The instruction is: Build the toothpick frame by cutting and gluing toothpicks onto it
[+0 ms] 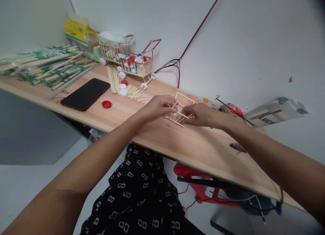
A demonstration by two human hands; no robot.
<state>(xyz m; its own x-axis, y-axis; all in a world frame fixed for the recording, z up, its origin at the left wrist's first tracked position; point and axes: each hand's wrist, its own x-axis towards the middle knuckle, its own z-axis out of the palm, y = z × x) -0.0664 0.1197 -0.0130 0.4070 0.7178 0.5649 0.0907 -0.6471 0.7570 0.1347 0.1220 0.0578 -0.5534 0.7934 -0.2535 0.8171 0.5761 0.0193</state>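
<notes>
A small unfinished frame of thin wooden sticks (pixel 181 99) rests on the wooden tabletop (pixel 162 136) near its middle. My left hand (pixel 158 106) pinches a stick at the frame's left side, fingers closed. On the frame's right, my right hand (pixel 199 114) is closed on a stick lying across the lower part of the frame. Both hands touch the frame.
Two finished stick carts (pixel 132 57) holding bottle caps stand at the back. Loose sticks (pixel 119 82), white and red caps (pixel 106 104), a black phone (pixel 85 94) and packs of chopsticks (pixel 48 65) lie to the left. A glue gun (pixel 275 111) sits to the right.
</notes>
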